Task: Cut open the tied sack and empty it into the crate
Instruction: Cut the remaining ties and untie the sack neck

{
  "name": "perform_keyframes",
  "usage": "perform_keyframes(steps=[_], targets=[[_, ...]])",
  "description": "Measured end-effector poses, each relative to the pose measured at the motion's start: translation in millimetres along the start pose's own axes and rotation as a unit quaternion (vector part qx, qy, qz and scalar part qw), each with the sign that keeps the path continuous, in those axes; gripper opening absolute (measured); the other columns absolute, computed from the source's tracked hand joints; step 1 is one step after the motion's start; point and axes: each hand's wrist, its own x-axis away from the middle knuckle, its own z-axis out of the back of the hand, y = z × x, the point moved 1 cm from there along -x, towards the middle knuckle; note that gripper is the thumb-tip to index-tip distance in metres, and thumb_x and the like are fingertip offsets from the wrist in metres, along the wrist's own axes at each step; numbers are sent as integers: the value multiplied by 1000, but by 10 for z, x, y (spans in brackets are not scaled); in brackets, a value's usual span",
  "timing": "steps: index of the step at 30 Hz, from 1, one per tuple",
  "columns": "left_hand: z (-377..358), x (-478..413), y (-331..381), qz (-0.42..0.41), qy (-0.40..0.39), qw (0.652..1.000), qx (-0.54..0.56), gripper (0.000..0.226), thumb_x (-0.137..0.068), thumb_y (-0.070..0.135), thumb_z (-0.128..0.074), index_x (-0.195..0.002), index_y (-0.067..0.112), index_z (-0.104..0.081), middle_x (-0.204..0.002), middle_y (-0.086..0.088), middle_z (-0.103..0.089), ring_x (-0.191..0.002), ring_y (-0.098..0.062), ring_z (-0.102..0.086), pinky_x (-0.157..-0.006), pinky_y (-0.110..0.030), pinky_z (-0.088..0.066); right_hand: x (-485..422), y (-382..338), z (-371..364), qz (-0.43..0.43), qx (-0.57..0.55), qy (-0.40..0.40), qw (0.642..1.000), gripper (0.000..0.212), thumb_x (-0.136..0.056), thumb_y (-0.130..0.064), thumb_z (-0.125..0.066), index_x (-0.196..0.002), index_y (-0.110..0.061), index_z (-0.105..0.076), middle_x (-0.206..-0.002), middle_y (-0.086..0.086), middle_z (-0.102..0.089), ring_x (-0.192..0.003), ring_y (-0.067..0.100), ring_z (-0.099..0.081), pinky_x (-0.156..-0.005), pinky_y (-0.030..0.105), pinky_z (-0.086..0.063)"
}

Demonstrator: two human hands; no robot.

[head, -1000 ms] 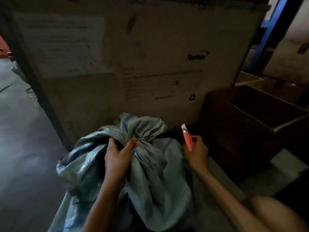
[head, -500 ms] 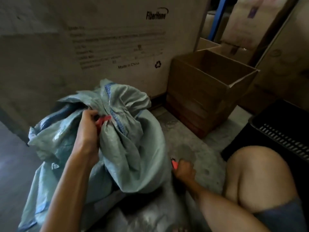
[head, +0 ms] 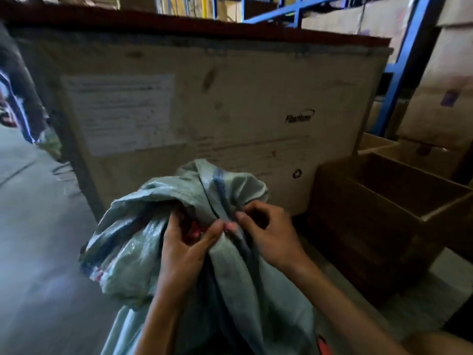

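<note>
A pale green woven sack (head: 143,242) with blue stripes stands bunched in front of me on the floor. A red tie (head: 193,230) shows at its gathered neck. My left hand (head: 184,252) pinches the neck fabric right beside the tie. My right hand (head: 268,234) grips the sack's neck from the right, fingers curled into the cloth. A red cutter (head: 323,345) lies low by my right forearm, in neither hand. The crate is out of view.
A large printed cardboard carton (head: 230,111) stands right behind the sack. An open brown cardboard box (head: 384,208) sits to the right. Blue shelving (head: 401,60) and stacked cartons rise at the back right. Grey concrete floor (head: 33,239) stretches to the left.
My right hand has put the red cutter down on the floor and come up to the sack's neck. My left hand stayed at the red tie. The view swung back left.
</note>
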Motion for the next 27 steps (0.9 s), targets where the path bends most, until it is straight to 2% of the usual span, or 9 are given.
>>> perform_keyframes(steps=[3, 5, 7, 12, 16, 19, 21, 23, 27], targets=[[264, -79, 106, -23, 34, 999, -4, 55, -68, 36, -84, -120, 34, -65, -111, 18, -78, -101, -1, -74, -81, -18, -59, -183, 24, 208, -24, -47, 96, 994, 16, -96, -23, -60, -85, -16, -69, -82, -2, -73, -79, 7, -67, -71, 22, -53], [510, -126, 135, -24, 75, 997, 11, 65, -68, 42, -84, -128, 30, -63, -118, 6, -77, -106, -13, -75, -87, -29, -61, -311, 138, 495, -101, -89, 174, 975, 18, -99, -23, -57, -86, -18, -69, -88, 3, -72, -87, 17, -67, -72, 28, -51], [753, -135, 155, -28, 100, 994, 18, 61, -68, 50, -81, -125, 32, -65, -117, -2, -77, -99, -13, -77, -78, -23, -62, -355, 260, 746, -192, -111, 211, 952, 20, -100, -25, -54, -85, -23, -68, -98, 10, -72, -92, 25, -66, -76, 34, -51], [854, -118, 143, 47, 101, 988, 105, 25, -93, 49, -63, -112, 37, -74, -102, 9, -79, -88, -4, -76, -67, -21, -61, -222, 516, 890, -349, -137, 112, 920, 35, -87, -54, -60, -87, -23, -74, -110, 15, -73, -99, 33, -67, -97, 53, -50], [693, -47, 90, 137, 34, 959, 244, 39, -102, 41, -49, -90, 24, -82, -93, 1, -82, -84, -9, -78, -71, -25, -63, -211, 469, 690, -333, -201, -65, 919, 64, -56, -82, -72, -103, -39, -76, -111, 0, -77, -109, 24, -70, -101, 48, -49], [594, -18, 44, 193, -25, 967, 163, 42, -90, 59, -60, -85, 24, -82, -82, 1, -78, -65, -6, -74, -57, -20, -59, -190, 431, 494, -306, -90, -186, 929, 60, -35, -72, -87, -87, -47, -73, -94, -7, -78, -94, 19, -74, -87, 37, -57], [528, -12, -12, 226, -36, 971, 65, 46, -78, 66, -68, -90, 25, -83, -87, -4, -81, -70, -16, -77, -63, -26, -61, -187, 456, 444, -265, -19, -212, 940, 42, -49, -58, -88, -87, -46, -73, -93, -11, -79, -87, 8, -76, -75, 24, -58], [498, -20, -75, 249, -19, 967, 48, 49, -71, 57, -80, -95, 14, -82, -102, -12, -81, -83, -26, -79, -73, -34, -63, -178, 496, 458, -247, -42, -221, 943, 25, -68, -40, -86, -87, -48, -72, -93, -19, -78, -85, 0, -74, -64, 14, -57], [538, -98, -231, 288, 81, 944, 142, 51, -52, 23, -88, -98, 14, -69, -85, -15, -72, -59, -23, -68, -48, -25, -57, -245, 655, 557, -253, -40, -121, 959, 25, -71, -23, -84, -88, -35, -70, -89, -6, -79, -76, 11, -75, -59, 19, -55]])
